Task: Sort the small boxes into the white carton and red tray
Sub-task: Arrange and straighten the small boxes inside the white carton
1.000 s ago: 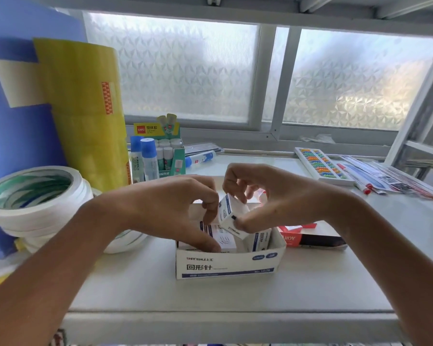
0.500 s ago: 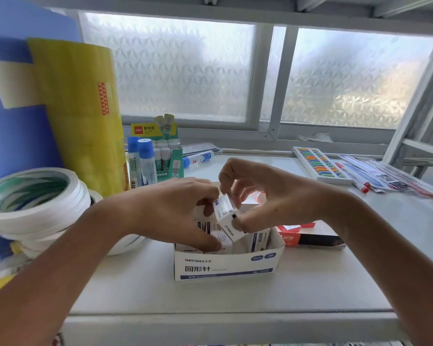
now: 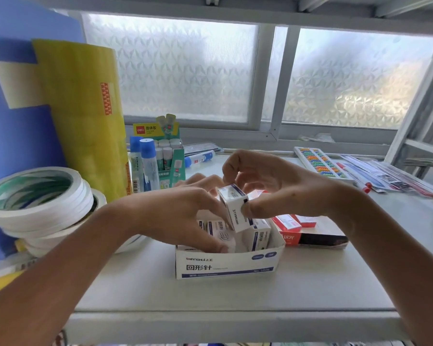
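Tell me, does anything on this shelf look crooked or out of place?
Mainly the small white box pinched in the right hand: it hangs tilted above the white carton, not yet slotted in like the boxes standing inside. The left hand reaches into the carton. Nothing looks spilled or damaged.

A pale grey table (image 3: pixel 235 293) fills the lower half of the view, its front edge running across at 6 o'clock. Behind it, from 11 to 2 o'clock, a window (image 3: pixel 185 71) with frosted, patterned glass lets in soft daylight; a grey frame post (image 3: pixel 283 81) splits it into two panes, and a grey sill (image 3: pixel 310 136) runs along the bottom. A grey beam (image 3: pixel 235 8) crosses overhead at 12 o'clock. At 3 o'clock stands a white slanted metal rack frame (image 3: pixel 415 113). At 9 o'clock a blue board (image 3: pixel 23 136) leans upright
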